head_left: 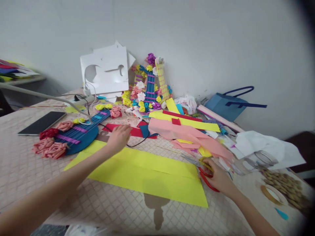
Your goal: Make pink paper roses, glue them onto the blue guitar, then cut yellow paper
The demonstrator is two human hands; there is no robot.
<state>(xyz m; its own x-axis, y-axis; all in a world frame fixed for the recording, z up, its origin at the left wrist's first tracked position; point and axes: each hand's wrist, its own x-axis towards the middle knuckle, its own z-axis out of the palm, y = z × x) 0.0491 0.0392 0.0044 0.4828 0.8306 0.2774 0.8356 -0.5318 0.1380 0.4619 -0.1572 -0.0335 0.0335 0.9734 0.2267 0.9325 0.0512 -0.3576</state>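
My right hand grips scissors with one yellow and one red handle loop. Their blades point left over the far right corner of a long yellow sheet, which has a crease along its length. Above the sheet's far edge is my left hand, its fingers reaching forward and partly hidden, with nothing visible in them. Just beyond it lie a red strip, a blue scrap and a white glue gun. A black cable loops beside the left hand.
At left, a blue paper guitar with crepe flowers lies by a dark tablet. Decorated guitars lean on the wall. Pink crepe paper, a clear jar, a tape roll, peanuts and a blue bag occupy the right.
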